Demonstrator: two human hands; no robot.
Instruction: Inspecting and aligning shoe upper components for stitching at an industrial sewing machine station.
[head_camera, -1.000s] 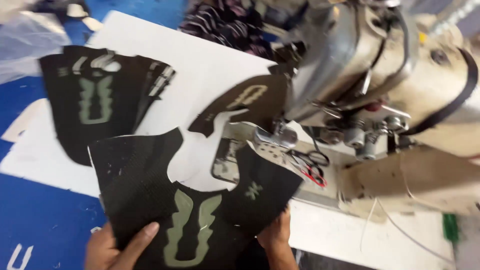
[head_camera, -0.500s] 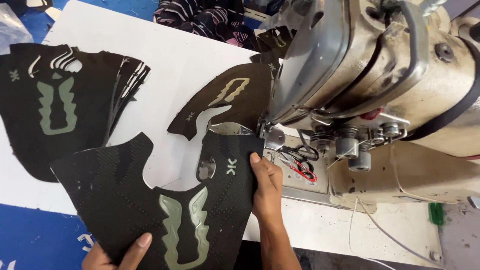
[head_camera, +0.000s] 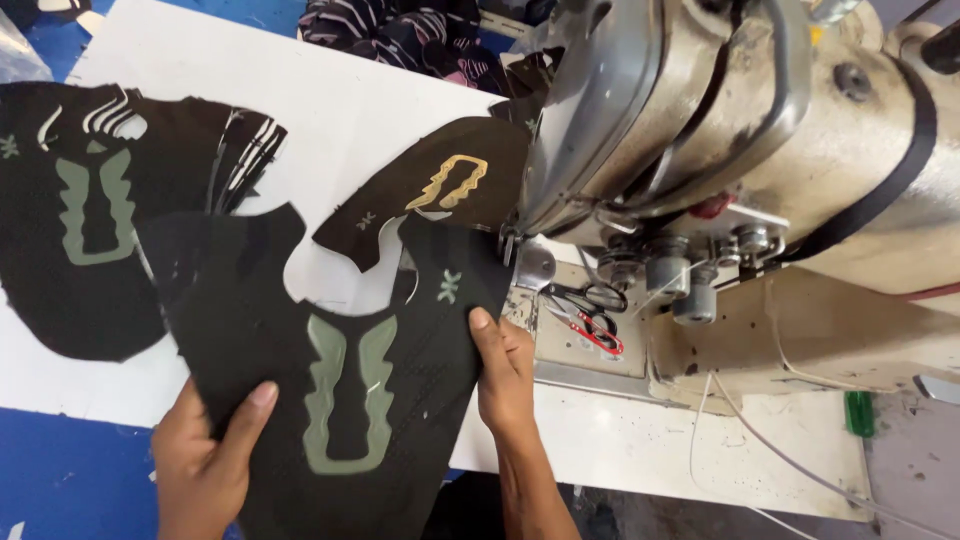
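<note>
A black fabric shoe upper (head_camera: 330, 390) with a pale green emblem is held above the white surface (head_camera: 330, 120), clamped by the left hand (head_camera: 205, 455) and right hand (head_camera: 505, 370), beside the sewing machine (head_camera: 740, 130). Positioning appears underway; careful alignment under the needle seems needed.

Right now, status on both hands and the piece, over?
Left hand and right hand both grip the black shoe upper. Upper sits beside sewing machine. Another black piece overlaps its top edge.
</note>
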